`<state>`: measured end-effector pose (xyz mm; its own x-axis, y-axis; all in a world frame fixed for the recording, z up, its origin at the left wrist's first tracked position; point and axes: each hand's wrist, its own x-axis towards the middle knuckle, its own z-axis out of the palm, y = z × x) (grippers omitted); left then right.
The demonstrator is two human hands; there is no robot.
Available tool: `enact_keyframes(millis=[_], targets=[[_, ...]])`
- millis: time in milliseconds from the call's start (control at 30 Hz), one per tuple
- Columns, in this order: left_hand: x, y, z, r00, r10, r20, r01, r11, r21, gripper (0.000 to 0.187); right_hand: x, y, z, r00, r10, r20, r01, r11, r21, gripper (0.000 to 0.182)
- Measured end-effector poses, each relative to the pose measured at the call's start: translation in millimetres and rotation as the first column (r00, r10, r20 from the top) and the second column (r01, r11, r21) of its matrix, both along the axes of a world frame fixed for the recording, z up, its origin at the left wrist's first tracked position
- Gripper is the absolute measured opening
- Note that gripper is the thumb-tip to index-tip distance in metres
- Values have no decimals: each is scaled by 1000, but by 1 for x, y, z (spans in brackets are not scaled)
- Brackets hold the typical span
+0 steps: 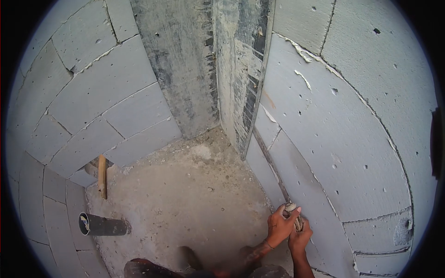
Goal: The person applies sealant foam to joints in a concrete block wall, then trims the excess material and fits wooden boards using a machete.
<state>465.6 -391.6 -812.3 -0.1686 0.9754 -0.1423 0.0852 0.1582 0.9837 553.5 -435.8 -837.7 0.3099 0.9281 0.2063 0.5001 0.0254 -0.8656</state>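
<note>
A long, thin dark rod (272, 169) slants along the foot of the right block wall, its far end near the column's lower edge. Pale, lumpy, twisted material, like cloth or cord, covers its near end (291, 210). My left hand (279, 227) is closed around this pale end, thumb and fingers pinching its upper part. Just to the right and slightly lower, my right hand (300, 236) grips the wrapped part too, its fingers curled. The two hands are close together beside the wall.
Grey block walls (333, 125) rise on both sides. A stained concrete column (181, 60) stands in the corner. From the rough floor (185, 204) sticks up a dark pipe (106, 226). A wooden stick (102, 178) leans at a gap low in the left wall.
</note>
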Motion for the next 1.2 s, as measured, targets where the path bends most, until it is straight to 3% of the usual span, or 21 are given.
enact_keyframes(millis=[267,367,400,467,500,567,700,767,867,1000,1067,1200], targets=[[3,4,-8,988,45,149,-35,997,-67,26,-12,4,2,995,-93,-36,90,994,-66,23],[9,6,-16,904,120,412,-73,989,-127,24,-10,3,8,999,-32,-24,30,995,-95,21],[7,5,-16,904,120,411,-71,988,-134,24,-11,-1,10,999,-34,-24,32,994,-102,21],[-1,5,-15,741,81,667,194,925,-328,23,-18,-3,14,997,65,36,-58,983,-174,26],[-10,2,-18,737,87,671,188,927,-326,23,-23,-8,14,996,74,41,-66,983,-173,26],[-35,-7,-22,619,54,783,301,905,-300,21,-37,-19,9,951,286,114,-248,931,-266,41],[-90,-24,-9,656,83,750,264,906,-332,18,-82,-33,9,872,444,205,-383,881,-277,55],[-116,-30,-11,715,57,696,280,890,-361,20,-101,-36,15,817,576,34,-522,763,-382,61],[-148,-34,-5,724,22,689,311,882,-354,16,-127,-37,26,772,627,-102,-599,665,-446,62],[-140,-30,-17,692,-20,721,371,867,-333,18,-118,-41,20,811,581,-74,-571,758,-315,63],[-111,-26,-12,733,-60,677,386,857,-342,19,-88,-38,26,863,497,90,-444,832,-333,60],[-37,-20,-7,782,-147,605,380,883,-276,29,-20,-36,16,975,219,-45,-222,974,-55,37]])
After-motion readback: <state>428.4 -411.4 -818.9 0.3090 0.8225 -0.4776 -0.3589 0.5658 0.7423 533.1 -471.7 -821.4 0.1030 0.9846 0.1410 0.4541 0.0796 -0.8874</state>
